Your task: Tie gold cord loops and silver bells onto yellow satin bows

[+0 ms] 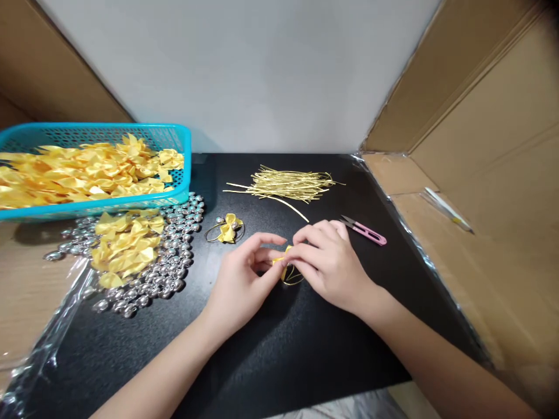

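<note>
At the middle of the black table my left hand (244, 276) pinches a small yellow ribbon bow (287, 255) between thumb and fingers. My right hand (329, 262) is closed on the same bow from the other side, its fingertips meeting those of the left. A loop of gold wire (293, 279) hangs below the bow, partly covered by the fingers. Just left of the hands lies another yellow bow (229, 228) with silver beads and a curled gold wire around it.
A turquoise basket (187, 169) of yellow ribbon bows stands at the left. Before it lie silver beads (168, 273) and a pile of bows (126, 244). Gold wire strips (290, 185) lie at the back, pink thread snips (369, 234) right of my hands. Cardboard walls (489, 110) border the table.
</note>
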Available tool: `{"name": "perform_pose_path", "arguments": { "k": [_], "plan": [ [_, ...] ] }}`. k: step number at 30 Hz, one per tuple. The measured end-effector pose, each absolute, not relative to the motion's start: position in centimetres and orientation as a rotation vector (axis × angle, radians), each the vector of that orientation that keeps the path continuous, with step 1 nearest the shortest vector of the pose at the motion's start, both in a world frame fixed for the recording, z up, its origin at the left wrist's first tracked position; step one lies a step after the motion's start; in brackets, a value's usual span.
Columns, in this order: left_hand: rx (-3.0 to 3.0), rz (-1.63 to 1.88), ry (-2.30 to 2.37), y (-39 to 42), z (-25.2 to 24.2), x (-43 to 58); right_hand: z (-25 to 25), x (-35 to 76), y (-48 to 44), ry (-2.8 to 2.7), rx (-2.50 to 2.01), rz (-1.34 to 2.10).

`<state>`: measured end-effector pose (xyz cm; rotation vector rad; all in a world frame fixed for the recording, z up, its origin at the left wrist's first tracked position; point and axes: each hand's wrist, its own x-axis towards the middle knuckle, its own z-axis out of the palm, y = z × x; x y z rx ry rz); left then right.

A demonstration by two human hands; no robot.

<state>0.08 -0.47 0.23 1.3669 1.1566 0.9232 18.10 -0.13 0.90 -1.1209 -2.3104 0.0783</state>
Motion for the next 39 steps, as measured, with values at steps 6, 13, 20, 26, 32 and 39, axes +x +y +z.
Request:
{"name": "perform_pose_path", "arguments": {
  "k": [6, 13, 20, 26, 32, 39],
  "plan": [
    [1.144, 0.813, 1.090, 0.2, 0.1, 0.1, 1.0, 17.9, 0.5, -2.467, -1.125, 0.136],
    [1.071, 0.794, 1.056, 0.4, 0.9, 0.0, 1.1, 18.3, 0.7, -2.434, -0.952, 0.155],
    [1.048, 0.727, 1.017, 0.7, 0.4, -0.3, 1.0, 18.2, 1.1, -2.449, -0.911, 0.199],
    [1.083, 0.704, 1.028, 0.9, 0.2, -0.4, 1.3, 17.6, 1.4, -2.592, -0.838, -0.043],
    [1.086, 0.739, 1.034, 1.0, 0.4, -0.3, 1.3, 17.5, 1.1, -2.522, -0.934, 0.108],
    [1.087, 0.767, 1.013, 1.0, 0.0, -0.1, 1.6, 17.0, 0.9, -2.328, -0.944, 0.436]
  ]
}}
